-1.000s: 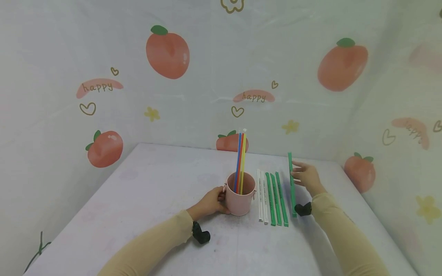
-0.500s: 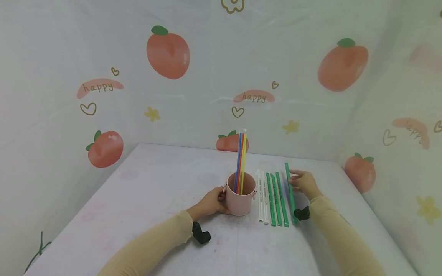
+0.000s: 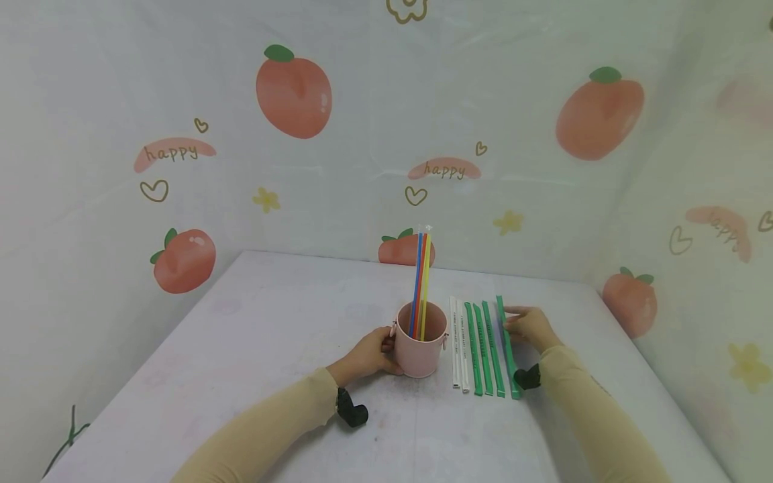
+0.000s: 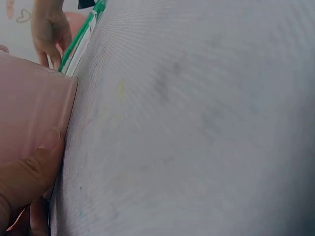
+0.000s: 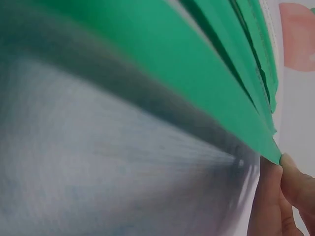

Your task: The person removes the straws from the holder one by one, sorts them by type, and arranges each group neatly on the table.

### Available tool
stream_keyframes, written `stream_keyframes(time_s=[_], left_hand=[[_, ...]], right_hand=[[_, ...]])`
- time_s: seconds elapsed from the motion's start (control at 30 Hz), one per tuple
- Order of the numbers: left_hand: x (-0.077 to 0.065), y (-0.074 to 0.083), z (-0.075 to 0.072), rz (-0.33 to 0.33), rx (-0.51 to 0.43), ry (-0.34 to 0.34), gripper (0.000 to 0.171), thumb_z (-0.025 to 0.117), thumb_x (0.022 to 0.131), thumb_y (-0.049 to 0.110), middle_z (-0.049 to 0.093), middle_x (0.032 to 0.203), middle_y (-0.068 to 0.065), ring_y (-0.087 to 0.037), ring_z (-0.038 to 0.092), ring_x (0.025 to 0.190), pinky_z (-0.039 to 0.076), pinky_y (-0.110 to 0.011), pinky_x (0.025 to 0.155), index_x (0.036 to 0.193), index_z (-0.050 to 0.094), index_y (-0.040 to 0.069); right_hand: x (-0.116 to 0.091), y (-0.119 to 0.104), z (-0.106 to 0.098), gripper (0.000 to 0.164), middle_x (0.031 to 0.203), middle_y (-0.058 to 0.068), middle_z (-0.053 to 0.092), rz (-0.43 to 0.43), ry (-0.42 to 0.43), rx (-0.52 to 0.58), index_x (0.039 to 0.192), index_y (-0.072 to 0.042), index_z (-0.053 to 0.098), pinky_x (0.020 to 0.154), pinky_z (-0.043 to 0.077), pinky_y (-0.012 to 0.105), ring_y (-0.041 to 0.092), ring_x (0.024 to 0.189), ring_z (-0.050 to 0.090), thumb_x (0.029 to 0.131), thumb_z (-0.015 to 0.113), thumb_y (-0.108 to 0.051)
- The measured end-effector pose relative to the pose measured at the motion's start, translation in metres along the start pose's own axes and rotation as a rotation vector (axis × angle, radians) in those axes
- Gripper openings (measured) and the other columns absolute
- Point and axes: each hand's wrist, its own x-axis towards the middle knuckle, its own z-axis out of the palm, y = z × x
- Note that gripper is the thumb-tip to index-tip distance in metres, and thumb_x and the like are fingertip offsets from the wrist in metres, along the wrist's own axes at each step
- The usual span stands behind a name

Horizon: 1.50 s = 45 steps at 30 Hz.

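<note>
My left hand [image 3: 364, 352] grips the side of a small pink bucket [image 3: 417, 359] that stands upright on the table. In the left wrist view, its thumb [image 4: 34, 172] presses against the bucket wall [image 4: 34, 108]. Blue, red and yellow straws [image 3: 426, 268] stand inside, leaning on the rim. My right hand [image 3: 531, 327] pinches a green paper-wrapped straw [image 3: 510, 362] near its far end, close over the table. The right wrist view has that straw [image 5: 216, 103] running up to the thumb and finger [image 5: 295, 182]. Left of it lie several green wrapped straws [image 3: 482, 349], side by side.
Two white wrapped straws [image 3: 464, 342] lie between the bucket and the green ones. A white cloth with printed peaches hangs behind the table [image 3: 302, 302]. Black wrist cameras sit on the left sleeve [image 3: 272, 416] and the right sleeve [image 3: 592, 402].
My right hand has lowered the green straw and brought it nearer, slightly left, alongside the other green straws. My left hand and the bucket have stayed put.
</note>
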Motion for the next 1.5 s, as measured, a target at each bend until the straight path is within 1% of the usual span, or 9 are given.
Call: stream_keyframes(time_s=[0.13, 0.33, 0.47, 0.63, 0.93, 1.03, 1.13, 1.27, 1.5], left_hand=[[0.000, 0.001, 0.000, -0.001, 0.003, -0.002, 0.075, 0.086, 0.068, 0.003, 0.055, 0.132, -0.018, -0.035, 0.054, 0.123, 0.047, -0.045, 0.106, 0.134, 0.049, -0.002], [0.001, 0.001, 0.000, -0.010, 0.010, 0.001, 0.072, 0.086, 0.068, 0.004, 0.056, 0.130, -0.016, -0.034, 0.055, 0.122, 0.048, -0.044, 0.105, 0.131, 0.051, 0.000], [0.001, 0.001, 0.000, -0.010, 0.006, 0.002, 0.072, 0.086, 0.069, 0.004, 0.056, 0.130, -0.016, -0.034, 0.055, 0.122, 0.048, -0.044, 0.105, 0.131, 0.050, 0.000], [0.001, 0.001, 0.000, -0.012, 0.007, 0.004, 0.073, 0.086, 0.069, 0.004, 0.056, 0.130, -0.016, -0.034, 0.055, 0.122, 0.048, -0.044, 0.105, 0.132, 0.050, 0.000], [0.003, -0.001, -0.001, 0.004, 0.022, -0.002, 0.074, 0.086, 0.067, 0.002, 0.056, 0.130, -0.017, -0.034, 0.055, 0.122, 0.048, -0.043, 0.105, 0.132, 0.050, -0.002], [0.003, -0.001, 0.000, -0.012, 0.024, 0.002, 0.075, 0.086, 0.067, 0.002, 0.056, 0.130, -0.018, -0.034, 0.055, 0.122, 0.048, -0.043, 0.105, 0.133, 0.049, -0.003], [0.003, -0.001, 0.000, -0.026, 0.028, 0.004, 0.078, 0.086, 0.067, 0.003, 0.056, 0.130, -0.018, -0.034, 0.055, 0.122, 0.047, -0.044, 0.105, 0.134, 0.047, -0.003], [0.003, -0.001, 0.001, -0.031, 0.026, 0.004, 0.079, 0.086, 0.067, 0.003, 0.055, 0.131, -0.018, -0.035, 0.055, 0.123, 0.047, -0.044, 0.106, 0.136, 0.046, -0.003], [0.003, -0.002, 0.001, -0.021, 0.029, 0.003, 0.081, 0.086, 0.068, 0.003, 0.055, 0.131, -0.019, -0.035, 0.054, 0.123, 0.047, -0.044, 0.106, 0.137, 0.044, -0.004]], right_hand=[[-0.002, 0.001, 0.001, 0.054, 0.122, 0.030, 0.058, -0.015, -0.017, -0.012, 0.138, 0.008, 0.044, 0.075, 0.061, 0.030, 0.012, 0.082, 0.064, 0.088, 0.063, 0.005], [-0.008, -0.001, 0.001, 0.054, 0.119, 0.030, 0.060, -0.029, -0.033, -0.029, 0.137, 0.010, 0.045, 0.073, 0.062, 0.031, 0.014, 0.083, 0.065, 0.087, 0.064, 0.006], [-0.009, 0.000, 0.001, 0.053, 0.115, 0.028, 0.060, -0.032, -0.050, -0.041, 0.137, 0.011, 0.045, 0.073, 0.062, 0.032, 0.015, 0.084, 0.065, 0.087, 0.063, 0.006], [-0.008, 0.001, 0.002, 0.053, 0.115, 0.026, 0.060, -0.025, -0.058, -0.031, 0.137, 0.010, 0.044, 0.074, 0.062, 0.031, 0.014, 0.084, 0.064, 0.088, 0.063, 0.006], [-0.003, 0.001, 0.007, 0.051, 0.112, 0.023, 0.063, 0.000, -0.046, -0.036, 0.137, 0.009, 0.046, 0.076, 0.061, 0.032, 0.014, 0.083, 0.064, 0.089, 0.062, 0.006], [-0.001, 0.002, 0.007, 0.051, 0.115, 0.025, 0.062, 0.003, -0.046, -0.045, 0.137, 0.009, 0.047, 0.076, 0.061, 0.032, 0.015, 0.083, 0.063, 0.088, 0.063, 0.005], [0.001, 0.003, 0.007, 0.051, 0.123, 0.027, 0.059, 0.013, -0.048, -0.047, 0.136, 0.007, 0.048, 0.075, 0.061, 0.031, 0.015, 0.083, 0.063, 0.088, 0.063, 0.004], [0.004, 0.004, 0.007, 0.051, 0.131, 0.029, 0.054, 0.018, -0.054, -0.047, 0.137, 0.007, 0.048, 0.076, 0.061, 0.031, 0.015, 0.083, 0.063, 0.088, 0.062, 0.004], [0.003, 0.003, 0.007, 0.051, 0.132, 0.033, 0.051, 0.001, -0.064, -0.082, 0.137, 0.008, 0.047, 0.077, 0.061, 0.032, 0.018, 0.086, 0.066, 0.088, 0.062, 0.004]])
